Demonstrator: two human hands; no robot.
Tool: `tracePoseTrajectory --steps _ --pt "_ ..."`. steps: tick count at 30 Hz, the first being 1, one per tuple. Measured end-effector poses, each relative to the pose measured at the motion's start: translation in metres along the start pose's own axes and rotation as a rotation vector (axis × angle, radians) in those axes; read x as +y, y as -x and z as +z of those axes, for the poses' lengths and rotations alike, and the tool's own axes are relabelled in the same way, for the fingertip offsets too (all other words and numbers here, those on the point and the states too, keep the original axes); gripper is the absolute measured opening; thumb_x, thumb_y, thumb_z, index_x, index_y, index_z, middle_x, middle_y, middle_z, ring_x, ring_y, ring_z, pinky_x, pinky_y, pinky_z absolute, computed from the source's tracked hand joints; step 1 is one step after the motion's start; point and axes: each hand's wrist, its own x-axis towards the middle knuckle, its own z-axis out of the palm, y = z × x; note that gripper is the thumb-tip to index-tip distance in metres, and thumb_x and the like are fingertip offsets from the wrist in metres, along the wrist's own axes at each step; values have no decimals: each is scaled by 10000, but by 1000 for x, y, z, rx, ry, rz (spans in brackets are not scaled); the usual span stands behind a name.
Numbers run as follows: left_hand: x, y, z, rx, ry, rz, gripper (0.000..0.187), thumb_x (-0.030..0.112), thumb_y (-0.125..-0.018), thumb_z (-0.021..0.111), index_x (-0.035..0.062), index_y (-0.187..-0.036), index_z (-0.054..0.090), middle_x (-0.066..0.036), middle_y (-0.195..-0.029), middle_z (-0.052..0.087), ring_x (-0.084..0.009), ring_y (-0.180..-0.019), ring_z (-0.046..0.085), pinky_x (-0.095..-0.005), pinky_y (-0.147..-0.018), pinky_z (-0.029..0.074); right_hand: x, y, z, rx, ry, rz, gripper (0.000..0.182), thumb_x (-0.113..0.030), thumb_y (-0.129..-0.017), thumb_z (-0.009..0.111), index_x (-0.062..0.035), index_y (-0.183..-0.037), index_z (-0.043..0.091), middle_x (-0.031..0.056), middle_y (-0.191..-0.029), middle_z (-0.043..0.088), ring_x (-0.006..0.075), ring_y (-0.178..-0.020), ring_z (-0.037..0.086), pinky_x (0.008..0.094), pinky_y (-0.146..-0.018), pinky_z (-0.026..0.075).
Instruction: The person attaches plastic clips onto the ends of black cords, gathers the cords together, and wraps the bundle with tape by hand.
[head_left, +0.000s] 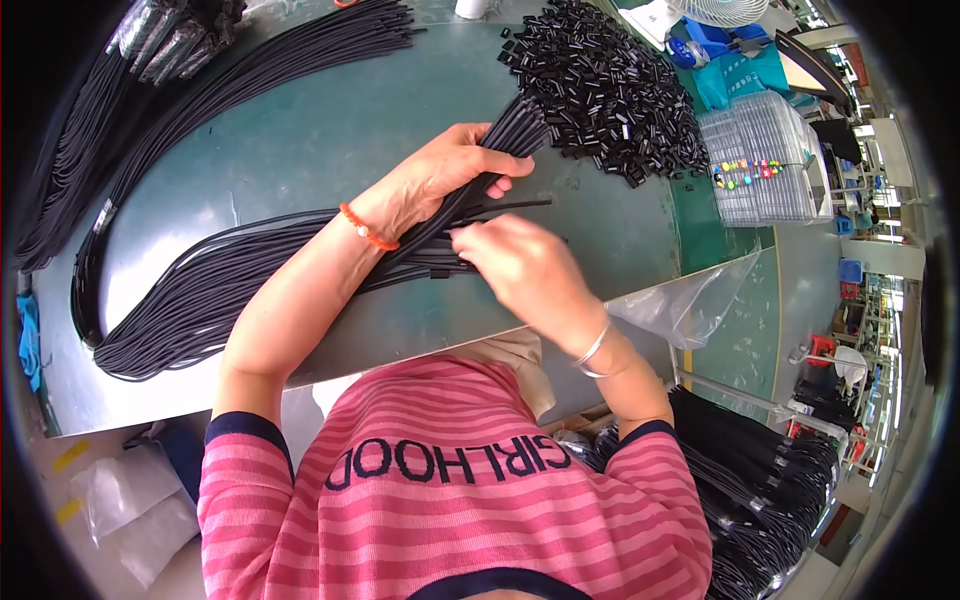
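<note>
My left hand, with an orange bead bracelet on the wrist, is closed around a thick bundle of black cords, whose ends point to the pile at the back. Close by on the right, my right hand is slightly blurred, its fingers curled together beside the cords under the left hand. Whatever sits between those fingers is hidden. More loose black cords curve across the table to the left, passing beneath my left forearm. A small black piece shows near the right fingertips.
A big pile of small black pieces covers the back right of the green table. Other cord bundles lie at the back left. A clear plastic box stands at right. Hanging cords are low on the right.
</note>
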Motion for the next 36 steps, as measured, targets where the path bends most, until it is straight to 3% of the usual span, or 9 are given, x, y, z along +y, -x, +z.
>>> tracePoseTrajectory --steps 4,7,12,16,19,23,32,35,36 --pt "4 3 1 44 14 -56 191 143 -829 731 9 -922 632 -20 -789 606 -83 -685 550 -220 -606 459 56 -16 -47 246 339 220 82 -66 -809 704 -51 -880 665 70 -826 624 266 -793 590 362 -710 487" --pt "1 -2 4 62 22 -20 189 146 -831 736 13 -894 617 -22 -749 593 -90 -663 535 -232 -572 439 99 -12 -50 261 423 181 101 -55 -812 698 -51 -908 667 74 -844 622 275 -799 585 370 -724 480" --pt "1 -1 3 58 -10 -29 177 117 -823 733 -4 -890 623 -34 -763 607 -93 -666 546 -230 -563 437 106 -9 -43 172 318 212 192 -37 -810 689 -72 -997 665 80 -849 609 298 -807 580 376 -724 479" --pt "-1 -4 3 24 -35 -1 156 93 -813 731 -8 -885 636 -39 -772 621 -94 -663 553 -228 -564 440 95 -7 -38 195 375 111 210 -36 -849 676 -67 -1055 648 57 -866 640 238 -818 611 352 -726 494" --pt "-1 -3 3 40 -42 -8 147 77 -804 730 -13 -886 646 -39 -774 628 -92 -657 554 -226 -559 440 92 -4 -40 354 -912 643 157 -49 -892 662 -40 -1047 633 34 -905 663 146 -825 622 311 -740 505" --pt "-2 -3 3 47 -29 -10 158 69 -794 733 -19 -901 658 -35 -770 631 -87 -645 549 -226 -548 435 83 -5 -41 282 -1081 695 111 -66 -916 652 -21 -1015 632 30 -936 666 78 -826 607 268 -764 507" --pt "-4 -5 4 34 -124 -2 167 86 -794 737 -4 -915 666 -26 -770 625 -75 -653 541 -211 -554 427 93 -2 -49 131 -1008 585 102 -84 -873 699 -30 -947 657 17 -919 661 85 -830 606 257 -760 498" --pt "-6 -6 1 -8 -101 34 184 92 -808 731 -7 -949 666 -15 -781 619 -65 -665 535 -198 -569 427 55 -7 -35 2 -244 417 83 -104 -843 718 -39 -870 673 34 -856 654 125 -803 617 283 -726 493" --pt "-5 -5 1 -11 -78 29 186 102 -818 726 -8 -954 663 -12 -776 611 -65 -663 533 -197 -572 428 43 -7 -32 2 -243 414 83 -104 -843 718 -39 -870 673 34 -856 654 125 -803 617 283 -726 493"
